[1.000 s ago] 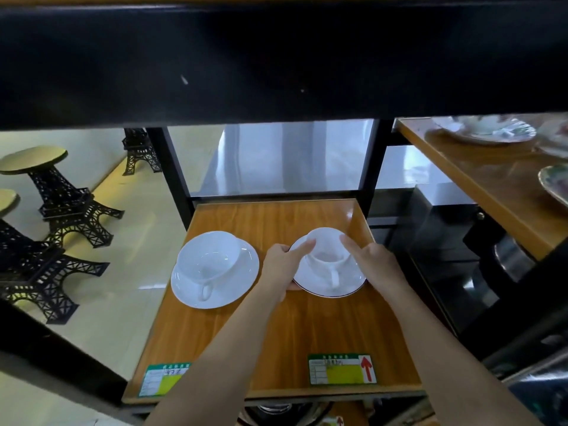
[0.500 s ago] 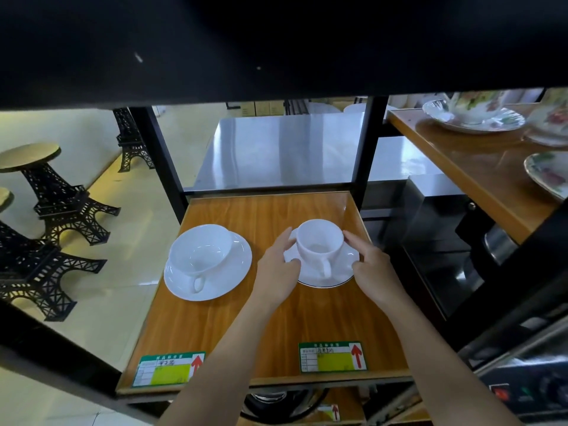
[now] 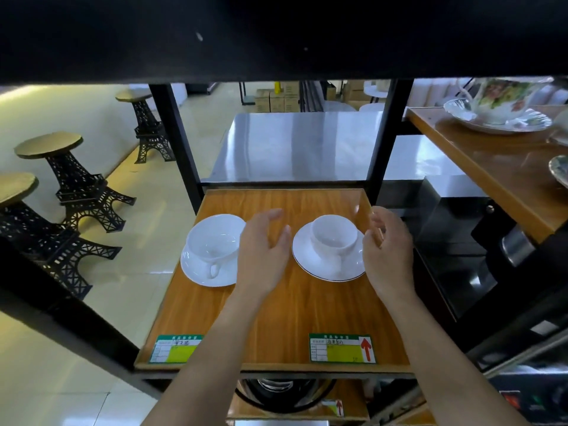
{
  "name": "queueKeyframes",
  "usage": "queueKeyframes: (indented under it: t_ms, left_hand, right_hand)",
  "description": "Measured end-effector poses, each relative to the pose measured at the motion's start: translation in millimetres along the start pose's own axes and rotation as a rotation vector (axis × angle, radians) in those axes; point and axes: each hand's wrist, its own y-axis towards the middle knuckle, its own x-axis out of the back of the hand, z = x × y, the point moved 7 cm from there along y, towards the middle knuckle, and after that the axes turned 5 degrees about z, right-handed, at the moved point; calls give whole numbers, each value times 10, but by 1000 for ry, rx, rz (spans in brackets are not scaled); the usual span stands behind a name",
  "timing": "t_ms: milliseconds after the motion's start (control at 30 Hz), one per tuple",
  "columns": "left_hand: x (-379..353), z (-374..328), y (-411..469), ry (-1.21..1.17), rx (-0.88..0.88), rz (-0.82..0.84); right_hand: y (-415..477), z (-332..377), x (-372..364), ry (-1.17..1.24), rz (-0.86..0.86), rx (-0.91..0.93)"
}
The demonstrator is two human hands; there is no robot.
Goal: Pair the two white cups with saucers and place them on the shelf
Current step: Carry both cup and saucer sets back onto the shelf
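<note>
Two white cups stand on white saucers on the wooden shelf (image 3: 276,321). The left cup (image 3: 212,244) rests on its saucer (image 3: 199,272), handle toward me. The right cup (image 3: 333,236) sits on a dark-rimmed saucer (image 3: 319,265), handle also toward me. My left hand (image 3: 261,256) hovers open between the two sets, touching neither. My right hand (image 3: 388,250) is open just right of the right saucer, fingers apart and off the cup.
A black beam (image 3: 276,35) of the shelf above spans the top. Black posts (image 3: 175,146) frame the shelf. A wooden shelf at right (image 3: 498,167) carries floral dishes (image 3: 498,115). Eiffel-tower stools (image 3: 73,186) stand on the floor at left. Green labels (image 3: 341,347) mark the front edge.
Both hands have let go of the right cup and saucer and drawn apart. The set now stands alone on the shelf.
</note>
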Motion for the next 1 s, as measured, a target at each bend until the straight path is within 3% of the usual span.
queueKeyframes:
  t_ms: [133,233,367,533,767,1000]
  left_hand:
    - [711,112,-7,-139,-10,-335]
    - [1013,423,-21,-202,124,-408]
    - [1122,837,-95,-344,308,-341]
    - [938,1099,-201,-522,489,-97]
    - [887,1028,-179,-467,422,2]
    - [839,1117,-187,-458,443,-69]
  right_hand:
    - [-90,389,-283,-3,15,179]
    - [-199,579,-703,42,174,220]
    - [-391,624,-1261,60,457,182]
    - [-526,551,-1630,153,706,47]
    - [-566,565,-1707,238,770,-8]
    - [-560,551,-1713,237,766,-32]
